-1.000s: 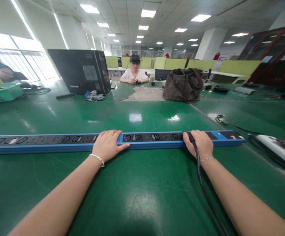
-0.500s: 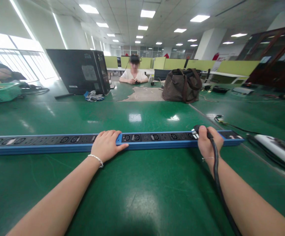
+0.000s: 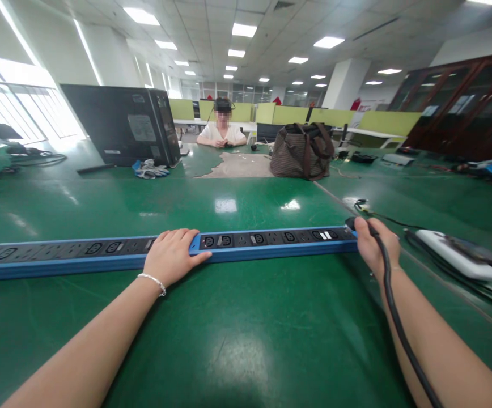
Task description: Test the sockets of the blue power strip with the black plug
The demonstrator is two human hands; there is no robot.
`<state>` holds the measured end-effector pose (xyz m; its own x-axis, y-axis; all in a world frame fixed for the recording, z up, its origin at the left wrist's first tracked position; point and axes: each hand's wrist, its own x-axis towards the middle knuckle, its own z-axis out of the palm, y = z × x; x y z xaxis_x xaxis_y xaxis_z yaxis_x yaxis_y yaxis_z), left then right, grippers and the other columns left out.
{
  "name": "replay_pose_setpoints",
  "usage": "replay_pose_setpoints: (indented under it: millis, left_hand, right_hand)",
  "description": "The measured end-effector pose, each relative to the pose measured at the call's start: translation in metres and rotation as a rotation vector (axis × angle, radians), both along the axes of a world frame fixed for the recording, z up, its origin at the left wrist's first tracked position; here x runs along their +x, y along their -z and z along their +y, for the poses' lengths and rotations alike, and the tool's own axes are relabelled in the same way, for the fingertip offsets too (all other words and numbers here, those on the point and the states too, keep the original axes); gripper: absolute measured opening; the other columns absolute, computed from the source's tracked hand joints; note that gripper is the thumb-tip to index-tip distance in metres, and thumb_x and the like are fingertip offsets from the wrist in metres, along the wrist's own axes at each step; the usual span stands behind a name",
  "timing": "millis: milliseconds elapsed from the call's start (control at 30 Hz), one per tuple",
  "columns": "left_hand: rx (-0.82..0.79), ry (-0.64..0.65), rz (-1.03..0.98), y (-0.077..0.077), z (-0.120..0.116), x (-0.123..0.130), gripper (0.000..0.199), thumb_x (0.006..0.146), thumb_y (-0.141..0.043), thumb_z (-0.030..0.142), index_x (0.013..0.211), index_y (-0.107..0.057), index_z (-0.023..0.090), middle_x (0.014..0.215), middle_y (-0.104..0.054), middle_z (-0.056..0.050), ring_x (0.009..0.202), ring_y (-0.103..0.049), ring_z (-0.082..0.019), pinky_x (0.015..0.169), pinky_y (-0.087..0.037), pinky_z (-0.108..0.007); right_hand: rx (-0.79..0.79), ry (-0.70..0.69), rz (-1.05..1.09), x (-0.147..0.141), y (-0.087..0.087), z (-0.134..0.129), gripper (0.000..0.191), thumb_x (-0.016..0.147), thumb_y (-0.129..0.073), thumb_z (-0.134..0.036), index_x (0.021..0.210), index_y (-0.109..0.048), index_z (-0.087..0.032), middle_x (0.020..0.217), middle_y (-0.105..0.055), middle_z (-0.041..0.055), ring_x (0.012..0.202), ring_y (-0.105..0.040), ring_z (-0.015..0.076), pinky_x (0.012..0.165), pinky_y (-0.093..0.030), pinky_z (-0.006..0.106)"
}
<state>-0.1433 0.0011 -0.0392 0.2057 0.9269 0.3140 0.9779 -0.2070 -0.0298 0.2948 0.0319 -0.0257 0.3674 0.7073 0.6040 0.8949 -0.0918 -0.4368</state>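
A long blue power strip (image 3: pixel 246 253) with a black socket face lies across the green table. My left hand (image 3: pixel 173 254) grips it near the middle, fingers over the top and thumb along the front side. At the strip's right end, my right hand (image 3: pixel 376 243) is closed around a black plug (image 3: pixel 351 222) with its prong end to the left. A thick black cable (image 3: pixel 393 300) runs from the plug down over my right forearm. Whether the plug touches the strip I cannot tell, as my fingers hide part of it.
A black computer case (image 3: pixel 118 126) stands at the back left, with gloves (image 3: pixel 150 169) beside it. A brown bag (image 3: pixel 300 151) sits at the back. To the right lies a white device (image 3: pixel 458 254) with cables. Across the table a person (image 3: pixel 222 133) sits.
My right hand has moved the plug rightward along the strip, from above the sockets to its right end. My left hand keeps its place on the strip. The view has turned slightly right.
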Motion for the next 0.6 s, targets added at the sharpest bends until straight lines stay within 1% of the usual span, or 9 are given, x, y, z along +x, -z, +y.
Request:
replay_pose_setpoints:
  millis: [200, 367, 467, 600]
  left_hand:
    - [-0.012, -0.017, 0.012, -0.001, 0.000, 0.000, 0.064, 0.076, -0.034, 0.067, 0.116, -0.053, 0.021, 0.112, -0.060, -0.010, 0.104, -0.053, -0.027, 0.091, -0.035, -0.039]
    - [0.001, -0.007, 0.027, -0.001, 0.000, 0.000, 0.066, 0.076, -0.033, 0.068, 0.116, -0.053, 0.019, 0.112, -0.061, -0.010, 0.102, -0.054, -0.027, 0.091, -0.035, -0.039]
    - [0.002, -0.002, 0.026, -0.002, -0.001, 0.001, 0.066, 0.076, -0.034, 0.067, 0.116, -0.054, 0.019, 0.112, -0.061, -0.010, 0.102, -0.054, -0.027, 0.090, -0.036, -0.040]
    - [-0.012, -0.010, 0.024, -0.002, -0.001, 0.001, 0.064, 0.076, -0.034, 0.066, 0.117, -0.053, 0.020, 0.113, -0.060, -0.009, 0.103, -0.054, -0.027, 0.091, -0.035, -0.039]
  right_hand:
    - [-0.032, 0.003, -0.209, 0.010, 0.008, 0.006, 0.039, 0.082, -0.038, -0.052, 0.056, -0.041, -0.023, 0.054, -0.045, 0.0019, 0.054, -0.041, 0.0164, 0.050, -0.025, 0.029]
    - [-0.107, 0.025, -0.221, 0.024, 0.017, 0.010, 0.041, 0.083, -0.035, -0.055, 0.058, -0.043, -0.023, 0.056, -0.047, 0.0026, 0.057, -0.043, 0.0183, 0.052, -0.027, 0.029]
    - [-0.123, 0.028, -0.248, 0.027, 0.020, 0.012, 0.040, 0.082, -0.035, -0.055, 0.060, -0.046, -0.023, 0.057, -0.048, 0.0032, 0.058, -0.044, 0.0192, 0.054, -0.028, 0.029]
    - [-0.130, 0.030, -0.243, 0.029, 0.022, 0.014, 0.040, 0.082, -0.035, -0.055, 0.062, -0.049, -0.023, 0.058, -0.049, 0.0036, 0.060, -0.045, 0.0200, 0.055, -0.029, 0.030]
